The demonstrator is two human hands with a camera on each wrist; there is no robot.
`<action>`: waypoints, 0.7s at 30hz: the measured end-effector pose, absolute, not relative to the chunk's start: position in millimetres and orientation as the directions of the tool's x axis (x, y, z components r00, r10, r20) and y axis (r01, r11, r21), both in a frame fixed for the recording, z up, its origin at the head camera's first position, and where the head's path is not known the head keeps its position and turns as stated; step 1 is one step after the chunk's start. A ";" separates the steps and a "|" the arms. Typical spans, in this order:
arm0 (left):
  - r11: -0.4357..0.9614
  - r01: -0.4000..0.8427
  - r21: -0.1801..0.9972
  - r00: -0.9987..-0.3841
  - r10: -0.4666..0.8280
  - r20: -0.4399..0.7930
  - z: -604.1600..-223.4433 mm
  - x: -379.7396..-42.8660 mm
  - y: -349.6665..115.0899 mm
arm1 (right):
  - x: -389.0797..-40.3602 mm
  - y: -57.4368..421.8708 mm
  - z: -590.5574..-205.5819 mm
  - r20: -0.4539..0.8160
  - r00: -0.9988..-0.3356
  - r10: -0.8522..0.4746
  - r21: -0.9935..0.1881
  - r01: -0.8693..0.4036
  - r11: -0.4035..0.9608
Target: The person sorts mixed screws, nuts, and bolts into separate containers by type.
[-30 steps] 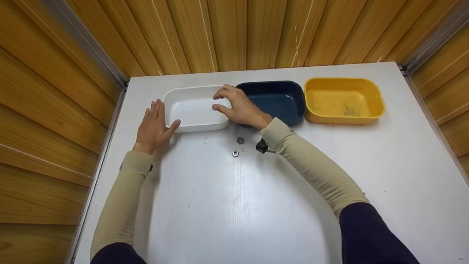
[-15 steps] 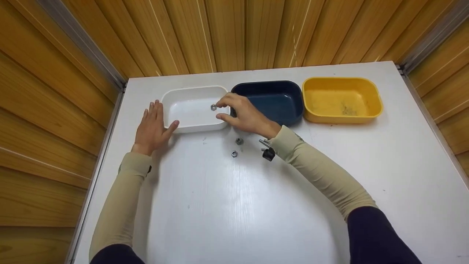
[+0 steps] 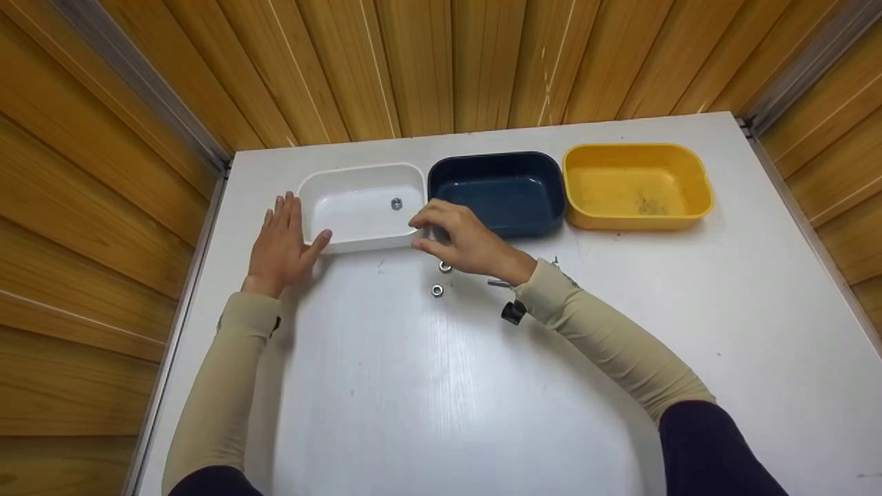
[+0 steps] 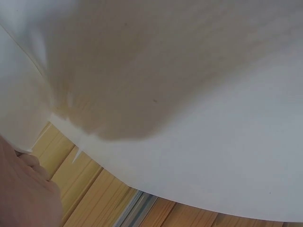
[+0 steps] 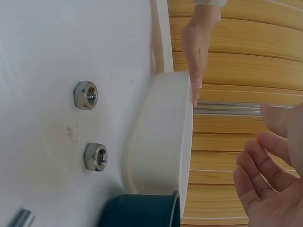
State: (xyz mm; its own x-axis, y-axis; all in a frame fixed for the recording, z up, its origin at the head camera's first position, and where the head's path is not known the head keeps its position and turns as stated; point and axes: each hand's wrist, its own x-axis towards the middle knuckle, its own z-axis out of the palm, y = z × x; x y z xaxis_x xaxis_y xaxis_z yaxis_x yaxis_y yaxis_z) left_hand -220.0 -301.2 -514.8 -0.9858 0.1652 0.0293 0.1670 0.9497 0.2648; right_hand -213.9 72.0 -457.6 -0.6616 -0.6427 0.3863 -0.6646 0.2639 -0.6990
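My left hand (image 3: pixel 277 248) rests with straight fingers against the left end of the white bin (image 3: pixel 372 242), its thumb at the front rim. One steel hex nut (image 3: pixel 396 204) lies inside that bin, toward its right end. Over the bin's front right corner hovers my right hand (image 3: pixel 472 242), fingers loosely bent and thumb apart, nothing between them. Below it on the table are two more hex nuts, one nearer the bin (image 5: pixel 95 157) and one nearer me (image 5: pixel 85 95). A threaded metal rod end (image 3: pixel 499 282) shows beside the right wrist, partly hidden by the sleeve.
A dark blue bin (image 3: pixel 503 231) stands right of the white one, and a yellow bin (image 3: pixel 637 223) with dark specks on its floor follows. All three line the back of the white table (image 3: pixel 386 386), before a wood-panelled wall (image 3: pixel 413 69).
A nut has come into sight in the white bin as my right hand drew back toward me and to the right. My left hand stays at the bin's left end.
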 end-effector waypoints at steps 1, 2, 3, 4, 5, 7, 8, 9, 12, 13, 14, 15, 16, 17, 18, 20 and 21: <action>0.950 0.167 0.263 -0.986 0.165 0.030 -514.7 -219.5 -301.1 | -212.1 72.7 -459.7 0.385 -0.663 -0.642 -0.701 -0.663 0.264; 0.951 0.167 0.261 -0.986 0.164 0.032 -514.8 -219.3 -301.1 | -210.3 73.5 -461.7 0.385 -0.663 -0.642 -0.702 -0.662 0.263; 0.950 0.169 0.261 -0.986 0.165 0.037 -515.0 -219.2 -301.1 | -208.5 74.4 -463.7 0.386 -0.663 -0.641 -0.702 -0.662 0.262; 0.950 0.173 0.261 -0.985 0.167 0.044 -515.2 -219.2 -301.1 | -206.9 75.2 -466.1 0.387 -0.663 -0.640 -0.704 -0.661 0.260; 0.949 0.177 0.261 -0.984 0.170 0.050 -515.4 -219.3 -301.1 | -205.7 76.0 -468.5 0.389 -0.663 -0.640 -0.706 -0.660 0.256; 0.948 0.183 0.259 -0.983 0.173 0.063 -515.6 -219.8 -301.2 | -203.3 77.3 -472.5 0.386 -0.665 -0.640 -0.713 -0.655 0.250; 0.948 0.185 0.259 -0.983 0.174 0.065 -515.4 -220.0 -301.2 | -202.5 78.1 -474.6 0.383 -0.666 -0.640 -0.717 -0.651 0.249; 0.948 0.186 0.259 -0.982 0.175 0.066 -515.0 -220.1 -301.2 | -201.8 78.9 -476.7 0.378 -0.668 -0.641 -0.723 -0.646 0.247; 0.948 0.187 0.259 -0.982 0.176 0.064 -515.2 -220.8 -301.3 | -200.0 81.4 -482.4 0.359 -0.680 -0.639 -0.739 -0.626 0.250; 0.948 0.186 0.259 -0.982 0.175 0.063 -515.4 -220.4 -301.5 | -199.4 82.0 -485.1 0.357 -0.684 -0.636 -0.744 -0.620 0.250; 0.948 0.185 0.260 -0.983 0.175 0.062 -515.6 -220.2 -301.6 | -198.9 82.7 -487.5 0.353 -0.688 -0.635 -0.748 -0.615 0.251; 0.948 0.185 0.260 -0.983 0.175 0.062 -516.0 -220.2 -301.7 | -198.3 83.3 -489.5 0.350 -0.691 -0.632 -0.751 -0.611 0.252; 0.948 0.185 0.260 -0.983 0.175 0.063 -516.4 -220.3 -301.7 | -197.8 84.2 -491.4 0.346 -0.696 -0.629 -0.752 -0.607 0.257; 0.948 0.186 0.260 -0.983 0.175 0.063 -516.6 -220.3 -301.8 | -197.3 85.1 -493.2 0.342 -0.699 -0.628 -0.753 -0.604 0.262; 0.948 0.185 0.259 -0.983 0.175 0.062 -516.5 -220.1 -301.7 | -196.8 86.0 -495.2 0.340 -0.702 -0.626 -0.752 -0.602 0.267; 0.949 0.182 0.257 -0.983 0.173 0.058 -516.3 -219.9 -301.5 | -195.4 87.7 -498.6 0.330 -0.707 -0.625 -0.754 -0.596 0.276; 0.949 0.181 0.257 -0.984 0.172 0.056 -515.9 -219.6 -301.5 | -194.7 88.6 -500.5 0.323 -0.711 -0.624 -0.757 -0.590 0.281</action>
